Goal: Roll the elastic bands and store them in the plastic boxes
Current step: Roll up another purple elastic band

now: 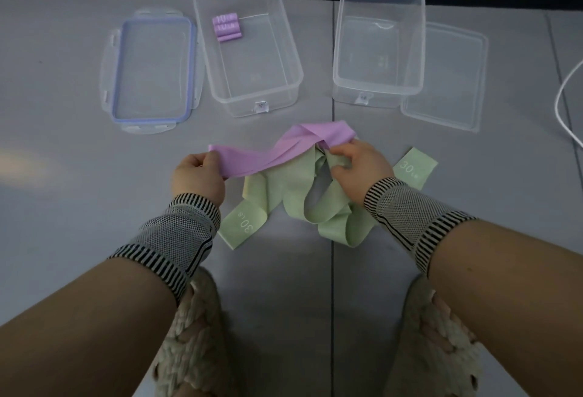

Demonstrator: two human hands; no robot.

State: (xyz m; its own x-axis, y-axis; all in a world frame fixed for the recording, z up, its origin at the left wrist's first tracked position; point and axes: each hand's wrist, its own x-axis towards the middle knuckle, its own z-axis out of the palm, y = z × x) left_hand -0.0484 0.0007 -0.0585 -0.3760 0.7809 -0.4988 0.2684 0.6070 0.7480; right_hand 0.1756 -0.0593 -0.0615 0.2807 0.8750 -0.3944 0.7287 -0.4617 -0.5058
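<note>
The purple band [284, 152] is thin, flat, soft elastic, and it looks light and limp: it sags and twists between the two hands, so it will likely fold on itself unless kept taut. The left hand [197, 177] pinches one end of it between thumb and curled fingers; the right hand [359, 164] pinches the other end, its fingers also down among the green bands [293, 201]. The ends are the sensible places to hold it: pulled flat between both grips, it should roll from one end without creasing. Its matte surface looks slightly tacky rather than slippery, so a roll should hold its shape.

The green bands lie in a loose, looping tangle on the floor [63, 176] under the hands, two flat ends printed "30 LB". They are of the same limp stuff and may drag along if the purple one is lifted carelessly.

Beyond them stand two clear, rigid, rectangular plastic boxes. The left box [296, 78] holds purple rolls [226, 28] in its far corner; the right box [378, 90] holds no bands. A blue-rimmed lid [151, 71] lies left of the boxes, a plain clear lid [448, 81] right of them.
</note>
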